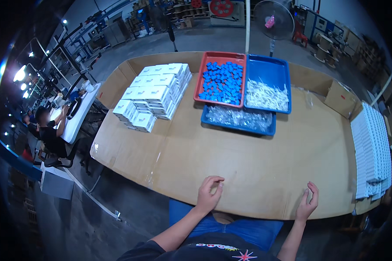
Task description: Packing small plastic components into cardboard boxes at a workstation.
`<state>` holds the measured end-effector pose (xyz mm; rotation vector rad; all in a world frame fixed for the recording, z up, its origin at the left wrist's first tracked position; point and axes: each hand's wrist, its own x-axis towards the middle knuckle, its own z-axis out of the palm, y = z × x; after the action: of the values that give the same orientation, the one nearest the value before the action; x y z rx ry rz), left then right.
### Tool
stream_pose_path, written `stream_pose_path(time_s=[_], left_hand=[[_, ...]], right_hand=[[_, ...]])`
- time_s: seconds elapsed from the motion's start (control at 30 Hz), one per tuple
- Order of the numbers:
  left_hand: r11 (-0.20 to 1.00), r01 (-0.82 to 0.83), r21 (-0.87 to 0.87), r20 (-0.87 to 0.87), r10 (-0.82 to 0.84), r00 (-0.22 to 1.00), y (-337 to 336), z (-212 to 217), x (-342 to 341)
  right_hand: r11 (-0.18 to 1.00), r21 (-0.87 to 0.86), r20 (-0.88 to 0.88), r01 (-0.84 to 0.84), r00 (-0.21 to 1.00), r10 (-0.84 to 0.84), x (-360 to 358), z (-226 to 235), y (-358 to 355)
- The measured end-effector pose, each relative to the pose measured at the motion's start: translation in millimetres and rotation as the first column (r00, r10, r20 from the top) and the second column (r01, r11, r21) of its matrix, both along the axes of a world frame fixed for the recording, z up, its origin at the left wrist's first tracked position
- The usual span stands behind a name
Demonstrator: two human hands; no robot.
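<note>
Left hand (208, 199) and right hand (307, 208): fingers half-curled, tips parted, over the table (248, 163); beyond the left fingers, white boxes (153, 92) bear tiny print; behind, a lettered shirt (215, 252).

Your head camera faces forward and down, standing quite near above the tabletop (257, 161), and its wide view reaches the floor (200, 41) beyond.

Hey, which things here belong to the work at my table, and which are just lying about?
Likely the job's:
- red tray with blue pieces
- upper blue tray with white pieces
- lower blue tray with clear plastic
- white boxes
- white stack

Probably just around:
- fan
- red stool
- spools
</note>
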<state>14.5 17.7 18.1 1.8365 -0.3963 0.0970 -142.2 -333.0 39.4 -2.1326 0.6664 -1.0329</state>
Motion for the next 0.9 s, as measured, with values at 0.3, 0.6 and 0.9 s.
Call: stream_pose_path(time_s=[0.3, 0.6, 0.9], left_hand=[[0.948, -0.283, 0.146, 0.063, 0.277, 0.959, 82.4, -7.6, 119.2], [0.896, -0.35, 0.272, 0.167, 0.314, 0.934, 96.4, -23.0, 133.5], [0.884, -0.238, 0.402, 0.053, 0.238, 0.97, 101.4, -28.0, 127.8]], right_hand=[[0.873, -0.042, -0.048, -0.485, 0.874, 0.483, 252.2, 99.4, 32.3], [0.538, -0.206, -0.254, -0.817, 0.576, 0.777, 490.5, 184.1, 83.9], [0.214, -0.281, -0.435, -0.936, 0.323, 0.84, 709.2, 174.7, 145.1]])
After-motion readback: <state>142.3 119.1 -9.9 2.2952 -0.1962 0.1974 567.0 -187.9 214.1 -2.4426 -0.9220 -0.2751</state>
